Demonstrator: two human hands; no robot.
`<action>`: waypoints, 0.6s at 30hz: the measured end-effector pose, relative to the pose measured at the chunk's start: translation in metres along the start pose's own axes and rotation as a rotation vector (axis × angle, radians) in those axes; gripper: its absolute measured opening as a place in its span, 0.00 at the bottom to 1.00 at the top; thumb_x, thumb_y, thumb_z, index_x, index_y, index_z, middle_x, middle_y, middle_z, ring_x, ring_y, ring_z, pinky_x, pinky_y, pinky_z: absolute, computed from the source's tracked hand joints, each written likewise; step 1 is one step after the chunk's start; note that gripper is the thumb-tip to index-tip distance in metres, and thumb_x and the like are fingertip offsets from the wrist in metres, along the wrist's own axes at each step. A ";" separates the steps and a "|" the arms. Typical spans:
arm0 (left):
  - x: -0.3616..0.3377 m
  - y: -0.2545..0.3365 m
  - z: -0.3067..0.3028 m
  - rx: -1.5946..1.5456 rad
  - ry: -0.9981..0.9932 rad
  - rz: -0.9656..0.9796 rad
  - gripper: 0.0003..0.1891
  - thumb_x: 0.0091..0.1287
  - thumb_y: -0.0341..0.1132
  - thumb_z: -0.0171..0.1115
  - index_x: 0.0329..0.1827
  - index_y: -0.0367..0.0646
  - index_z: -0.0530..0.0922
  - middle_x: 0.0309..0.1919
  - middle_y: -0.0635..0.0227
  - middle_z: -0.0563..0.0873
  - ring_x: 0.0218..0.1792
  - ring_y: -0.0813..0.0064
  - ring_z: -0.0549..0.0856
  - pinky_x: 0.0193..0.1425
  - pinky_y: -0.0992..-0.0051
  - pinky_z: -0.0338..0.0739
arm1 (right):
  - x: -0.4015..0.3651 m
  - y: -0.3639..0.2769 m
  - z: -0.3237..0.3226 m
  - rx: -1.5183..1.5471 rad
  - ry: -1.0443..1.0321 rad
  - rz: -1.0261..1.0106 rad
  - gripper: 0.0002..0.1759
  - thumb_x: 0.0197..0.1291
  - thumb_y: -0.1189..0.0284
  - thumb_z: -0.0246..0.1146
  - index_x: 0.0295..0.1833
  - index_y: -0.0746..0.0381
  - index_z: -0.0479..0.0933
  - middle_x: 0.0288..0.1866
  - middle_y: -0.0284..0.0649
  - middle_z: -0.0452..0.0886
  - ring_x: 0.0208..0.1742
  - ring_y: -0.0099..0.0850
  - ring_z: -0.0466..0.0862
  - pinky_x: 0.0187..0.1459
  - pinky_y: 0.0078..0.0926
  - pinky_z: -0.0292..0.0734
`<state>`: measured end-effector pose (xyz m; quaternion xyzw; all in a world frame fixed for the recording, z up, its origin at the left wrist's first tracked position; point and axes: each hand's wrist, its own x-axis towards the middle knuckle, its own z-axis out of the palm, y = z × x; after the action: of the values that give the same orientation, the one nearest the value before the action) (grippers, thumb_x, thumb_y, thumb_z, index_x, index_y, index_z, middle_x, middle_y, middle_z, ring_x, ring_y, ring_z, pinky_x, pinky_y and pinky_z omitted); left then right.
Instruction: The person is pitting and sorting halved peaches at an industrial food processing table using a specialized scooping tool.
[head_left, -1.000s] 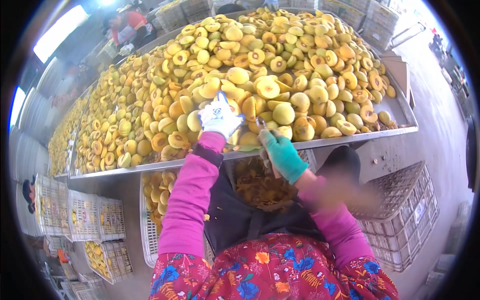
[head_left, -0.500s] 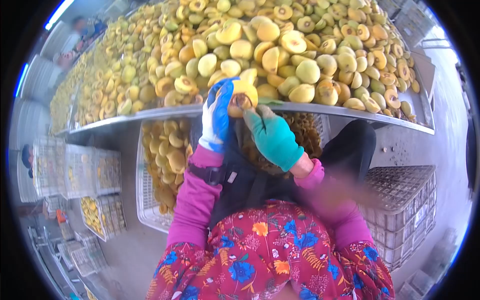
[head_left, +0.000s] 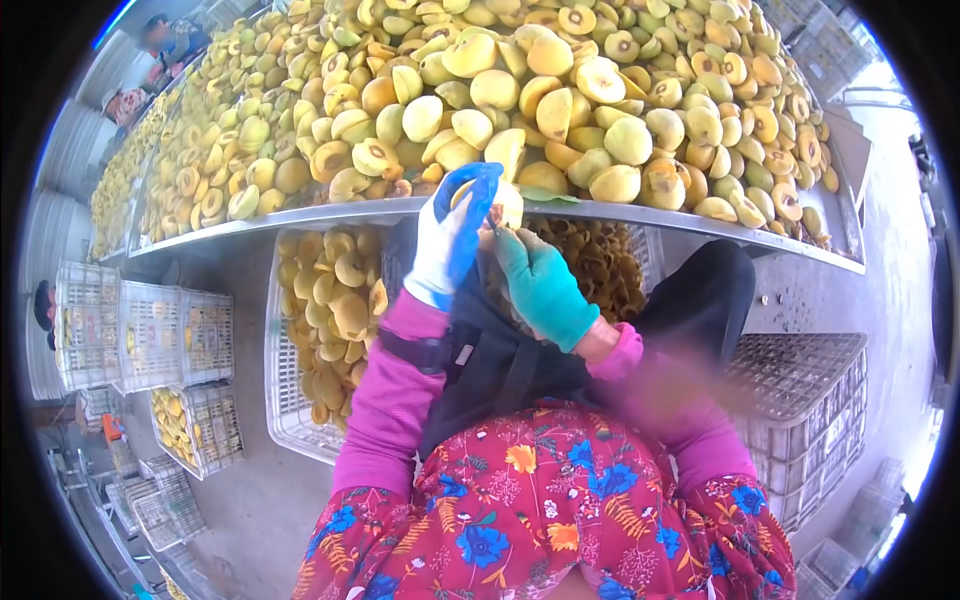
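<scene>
Rounded yellow cut fruit [head_left: 511,205], apparently being pitted.
White-and-blue-gloved left hand [head_left: 450,235] gripping it; teal-gloved right hand [head_left: 541,285] against it, grip unclear; next move needs steady holding.

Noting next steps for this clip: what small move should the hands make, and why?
Probably the right hand should work out the brownish middle of the fruit: the left hand grips it, and the right fingers lie close to that brownish spot.
</scene>
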<state>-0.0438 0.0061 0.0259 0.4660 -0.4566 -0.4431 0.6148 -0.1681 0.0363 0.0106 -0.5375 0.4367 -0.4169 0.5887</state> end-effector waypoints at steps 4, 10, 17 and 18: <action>-0.007 -0.010 -0.003 -0.154 0.013 -0.213 0.14 0.64 0.34 0.62 0.47 0.34 0.78 0.41 0.68 0.83 0.39 0.85 0.79 0.41 0.84 0.73 | -0.022 -0.034 -0.001 0.196 -0.141 0.415 0.23 0.68 0.51 0.48 0.39 0.61 0.71 0.16 0.29 0.67 0.10 0.20 0.65 0.11 0.18 0.60; -0.013 -0.016 0.004 0.051 0.027 -0.104 0.13 0.62 0.33 0.62 0.46 0.33 0.79 0.38 0.67 0.84 0.39 0.83 0.80 0.45 0.82 0.74 | -0.021 -0.026 -0.011 0.754 -0.418 0.629 0.26 0.66 0.43 0.44 0.35 0.57 0.64 0.16 0.29 0.63 0.10 0.20 0.63 0.13 0.20 0.63; -0.020 -0.001 0.002 -0.502 0.065 -0.493 0.12 0.66 0.36 0.57 0.44 0.36 0.78 0.32 0.61 0.84 0.33 0.69 0.84 0.38 0.74 0.79 | -0.014 -0.012 -0.014 1.390 -0.809 0.828 0.23 0.68 0.47 0.42 0.35 0.55 0.65 0.16 0.22 0.62 0.10 0.16 0.61 0.17 0.19 0.59; -0.026 0.002 -0.002 -0.647 0.068 -0.576 0.11 0.67 0.37 0.55 0.43 0.37 0.77 0.30 0.59 0.84 0.32 0.64 0.85 0.36 0.71 0.80 | -0.017 -0.013 -0.011 1.402 -0.814 0.839 0.23 0.68 0.47 0.42 0.35 0.55 0.65 0.16 0.22 0.62 0.10 0.16 0.61 0.17 0.19 0.59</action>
<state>-0.0470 0.0323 0.0232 0.3721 -0.1251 -0.7012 0.5952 -0.1831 0.0491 0.0239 0.0409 0.0016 -0.1168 0.9923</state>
